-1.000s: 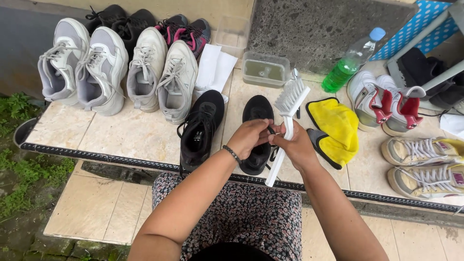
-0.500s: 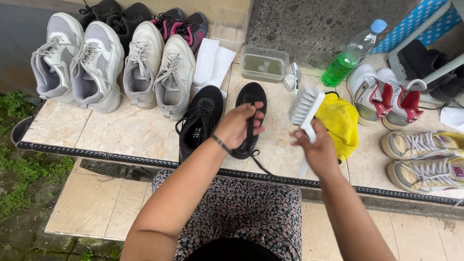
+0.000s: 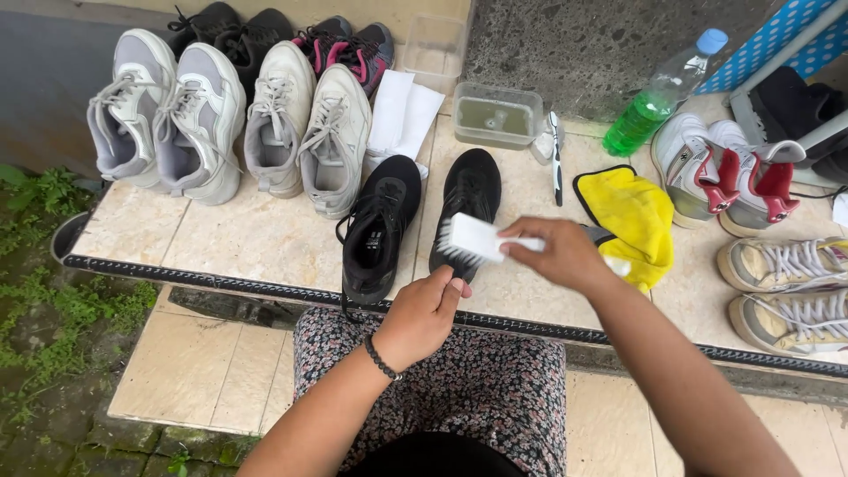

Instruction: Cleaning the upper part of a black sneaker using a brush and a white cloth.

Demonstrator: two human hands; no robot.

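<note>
A single head-worn view looks steeply down and forward from close above the person's lap, across the tiled ledge [image 3: 256, 238] of shoes to the wall base beyond; both forearms enter from below.

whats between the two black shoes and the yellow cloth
In the head view, the right hand holding the white brush hangs over that stretch; beneath it, bare tile ledge.

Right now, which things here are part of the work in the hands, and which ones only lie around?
In use:
- white brush, held in the right hand
- black shoe under the bristles
- left hand, at the shoe's near end

Lying about:
- second black shoe
- yellow cloth
- green bottle
- plastic tub
- pale sneakers
</note>
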